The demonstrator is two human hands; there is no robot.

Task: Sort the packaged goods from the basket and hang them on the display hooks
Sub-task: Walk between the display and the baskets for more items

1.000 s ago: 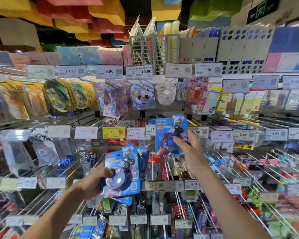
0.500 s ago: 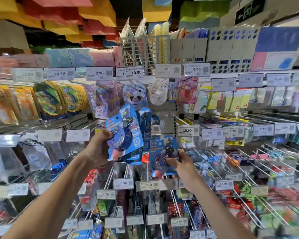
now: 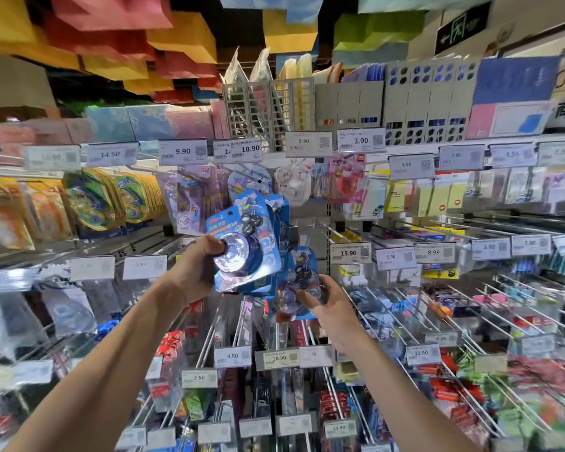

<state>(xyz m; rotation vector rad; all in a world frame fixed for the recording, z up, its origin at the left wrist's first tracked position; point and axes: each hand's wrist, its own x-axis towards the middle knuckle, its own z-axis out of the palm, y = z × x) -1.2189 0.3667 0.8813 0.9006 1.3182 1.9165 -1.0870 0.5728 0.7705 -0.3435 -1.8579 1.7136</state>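
Hanging is, as I am reading it from here, the step in hand; the left hand [image 3: 194, 272] is gripping a fanned stack of blue blister packs [image 3: 248, 256] up in front of the middle shelf rows, its thumb lying against the clear dome of the front pack and its other fingers hidden behind the cards; the right hand [image 3: 331, 308] is holding a single blue pack [image 3: 302, 272] lower and just to the right of the stack, thumb and curled fingers pinching its lower part, above the row of wire hooks [image 3: 215, 332] and the 18.90 tag [image 3: 278, 357]. The basket is not showing anywhere in my view.

I cannot tell whether the single pack's hang hole is riding on a wire or hanging free; the stack is covering its top edge. To do this well I am wanting the right hand pinching the card low, as it is doing, so the hole is left uncovered; I am advising squaring the card to the hook tip, threading the hole, then sliding it back along the wire until it is hanging flat; I am wanting the left stack held aside so it is not blocking the hook; I am also checking that the chosen hook is carrying the same blue goods, since neighbouring hooks are holding other items close by, and a snagged card could be tearing at the hole.
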